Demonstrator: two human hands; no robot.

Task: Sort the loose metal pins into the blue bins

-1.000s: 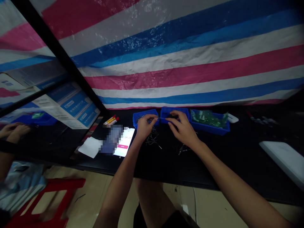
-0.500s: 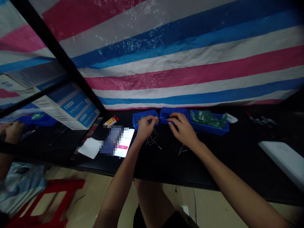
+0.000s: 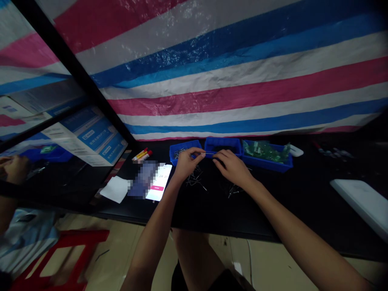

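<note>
A thin, light metal rod point(image 3: 209, 153) spans the gap between my two hands, above the front of the blue bins. My left hand point(image 3: 188, 161) pinches its left end between thumb and forefinger. At the right end, the curled fingers of my right hand point(image 3: 232, 165) close on the rod; the exact contact is too small to see. Loose thin metal pieces point(image 3: 195, 178) lie in a pile below my left hand. A second pile of metal pieces point(image 3: 233, 190) is partly covered by my right hand and wrist.
Behind my hands stand a left blue bin point(image 3: 190, 144) with metal pieces, a middle blue bin point(image 3: 222, 141), and a right blue bin point(image 3: 273, 165) holding green plastic bags point(image 3: 263, 150). A lit phone point(image 3: 159, 184) and white paper point(image 3: 115, 189) lie left. A white box point(image 3: 360, 198) sits right.
My right hand has moved slightly left and its fingers have closed in at the rod's right end. My left hand still pinches the rod, now held more level.
</note>
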